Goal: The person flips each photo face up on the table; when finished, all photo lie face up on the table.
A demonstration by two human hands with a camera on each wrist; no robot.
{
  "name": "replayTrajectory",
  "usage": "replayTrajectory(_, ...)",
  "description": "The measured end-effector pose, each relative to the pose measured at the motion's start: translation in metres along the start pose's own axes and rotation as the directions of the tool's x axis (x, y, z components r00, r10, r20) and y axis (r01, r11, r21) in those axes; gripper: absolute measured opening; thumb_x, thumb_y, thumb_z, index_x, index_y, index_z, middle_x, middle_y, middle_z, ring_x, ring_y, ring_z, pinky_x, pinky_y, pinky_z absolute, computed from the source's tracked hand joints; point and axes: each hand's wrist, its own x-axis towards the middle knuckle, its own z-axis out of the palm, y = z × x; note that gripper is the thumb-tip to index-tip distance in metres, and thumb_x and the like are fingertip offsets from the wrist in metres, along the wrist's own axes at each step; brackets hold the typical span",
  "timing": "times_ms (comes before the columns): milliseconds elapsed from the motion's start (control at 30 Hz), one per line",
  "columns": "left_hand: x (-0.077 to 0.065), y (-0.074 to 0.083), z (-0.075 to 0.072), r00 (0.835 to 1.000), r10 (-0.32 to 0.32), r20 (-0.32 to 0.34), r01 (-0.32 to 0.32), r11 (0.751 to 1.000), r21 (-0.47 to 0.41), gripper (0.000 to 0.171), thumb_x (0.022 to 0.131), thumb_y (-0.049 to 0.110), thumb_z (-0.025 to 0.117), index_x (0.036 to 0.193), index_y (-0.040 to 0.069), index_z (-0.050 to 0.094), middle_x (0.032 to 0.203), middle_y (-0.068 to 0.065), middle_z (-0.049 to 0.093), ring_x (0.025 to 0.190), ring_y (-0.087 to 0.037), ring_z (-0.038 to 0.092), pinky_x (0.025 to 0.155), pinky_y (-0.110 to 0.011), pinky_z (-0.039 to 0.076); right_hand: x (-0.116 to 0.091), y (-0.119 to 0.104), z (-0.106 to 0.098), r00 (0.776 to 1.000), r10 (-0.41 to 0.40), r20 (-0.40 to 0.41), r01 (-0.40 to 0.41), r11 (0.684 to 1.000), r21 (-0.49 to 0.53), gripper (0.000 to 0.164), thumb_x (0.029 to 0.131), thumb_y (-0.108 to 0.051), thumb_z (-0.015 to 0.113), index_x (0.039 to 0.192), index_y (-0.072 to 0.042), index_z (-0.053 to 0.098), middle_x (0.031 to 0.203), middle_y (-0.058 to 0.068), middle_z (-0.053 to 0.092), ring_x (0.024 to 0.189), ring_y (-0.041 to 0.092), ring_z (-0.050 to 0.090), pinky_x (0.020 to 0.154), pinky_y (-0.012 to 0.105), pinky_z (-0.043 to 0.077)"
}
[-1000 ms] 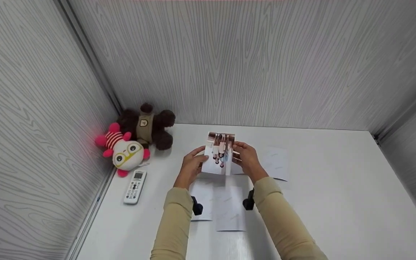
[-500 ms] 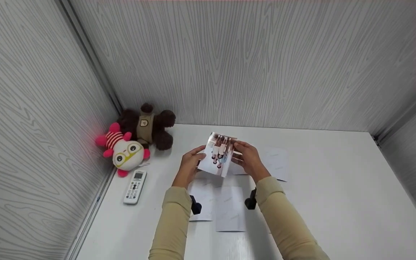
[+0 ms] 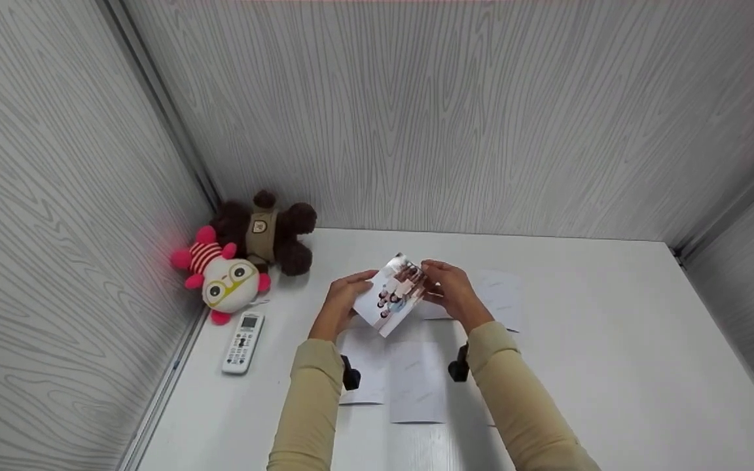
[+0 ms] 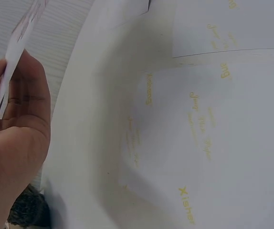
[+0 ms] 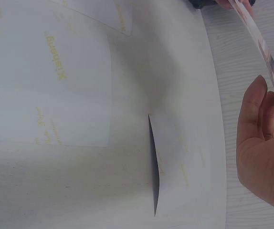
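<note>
A glossy photo print [image 3: 390, 296] showing a group of people is held above the table, tilted to a diamond shape in the head view. My left hand [image 3: 344, 301] pinches its left side, thumb on top. At its right side, my right hand [image 3: 450, 291] pinches the edge near the corner. In the left wrist view the print [image 4: 15, 52] appears edge-on between thumb and fingers, its lower edge looking split into layers. The right wrist view also has the print [image 5: 257, 36] nearly edge-on, with the right hand's [image 5: 266, 138] fingers against it.
Several white sheets with faint yellow lettering lie below, including a front sheet [image 3: 417, 386], a left sheet [image 3: 362, 376] and a right sheet [image 3: 501, 294]. A white remote control [image 3: 243, 343], a pink-and-white plush toy [image 3: 223, 281] and a brown plush toy [image 3: 262, 235] lie at the left.
The photo print has turned clockwise in the head view and come slightly nearer the person. Both hands keep hold of it. The plush toys and remote control stay in place.
</note>
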Motion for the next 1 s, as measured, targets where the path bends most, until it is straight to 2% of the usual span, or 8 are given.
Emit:
replayTrajectory(233,-0.0009,0.0013,-0.0008,1.0,0.016,0.023,-0.016,1.0,0.015,0.035,0.097,0.013,0.064,0.132,0.013,0.068,0.135,-0.013,0.066,0.109,-0.021,0.067,0.082,-0.03,0.058,-0.0006,0.0009,0.0004,1.0,0.015,0.017,-0.014,0.998,-0.062,0.036,0.102,-0.016,0.058,0.137,-0.006,0.062,0.093,0.001,0.068,0.076,0.013,0.063,0.068,0.026,0.057)
replayTrajectory(433,-0.0002,0.0012,-0.0004,0.999,0.039,-0.009,-0.039,0.999,0.01,0.035,0.095,0.014,0.067,0.13,0.015,0.069,0.124,-0.014,0.069,0.101,-0.022,0.069,0.077,-0.03,0.058,-0.0008,0.001,0.0001,0.999,0.015,0.033,-0.013,0.998,-0.066,0.035,0.102,-0.015,0.06,0.137,-0.007,0.062,0.087,-0.002,0.07,0.07,0.011,0.063,0.063,0.024,0.056)
replayTrajectory(567,0.0001,0.0011,-0.0002,0.999,0.041,-0.016,-0.041,0.999,-0.016,0.036,0.096,0.015,0.067,0.132,0.017,0.068,0.122,-0.013,0.07,0.098,-0.021,0.069,0.075,-0.03,0.059,-0.0002,0.0008,0.0002,1.0,0.013,0.025,-0.012,0.999,-0.033,0.034,0.102,-0.013,0.06,0.135,-0.007,0.063,0.086,-0.001,0.071,0.069,0.011,0.063,0.062,0.025,0.056)
replayTrajectory(667,-0.0001,0.0008,-0.0004,0.999,0.04,-0.019,-0.041,0.998,-0.054,0.039,0.096,0.015,0.067,0.135,0.017,0.065,0.122,-0.014,0.069,0.097,-0.02,0.069,0.074,-0.031,0.059,-0.0006,0.0007,0.0,1.0,0.0,0.017,0.0,1.0,-0.016,0.034,0.102,-0.013,0.059,0.135,-0.007,0.063,0.086,-0.001,0.07,0.069,0.011,0.063,0.063,0.025,0.057)
replayTrajectory(867,0.0009,-0.0008,-0.0016,0.999,0.019,-0.026,-0.024,0.977,-0.212,0.04,0.098,0.019,0.068,0.137,0.017,0.062,0.123,-0.01,0.067,0.098,-0.019,0.068,0.075,-0.032,0.058,-0.0015,0.0007,-0.0001,0.999,-0.021,-0.027,0.021,1.0,0.021,0.034,0.102,-0.011,0.058,0.136,-0.009,0.062,0.086,0.002,0.068,0.067,0.013,0.063,0.064,0.026,0.058)
replayTrajectory(1000,0.0007,-0.0024,-0.0026,1.0,-0.008,-0.012,0.005,0.97,-0.242,0.045,0.098,0.022,0.068,0.141,0.015,0.057,0.124,-0.01,0.066,0.099,-0.019,0.068,0.079,-0.034,0.059,-0.0019,0.0011,0.001,0.999,-0.015,-0.047,0.018,0.998,0.065,0.036,0.102,-0.01,0.059,0.138,-0.008,0.059,0.093,0.003,0.069,0.072,0.013,0.066,0.068,0.027,0.061)
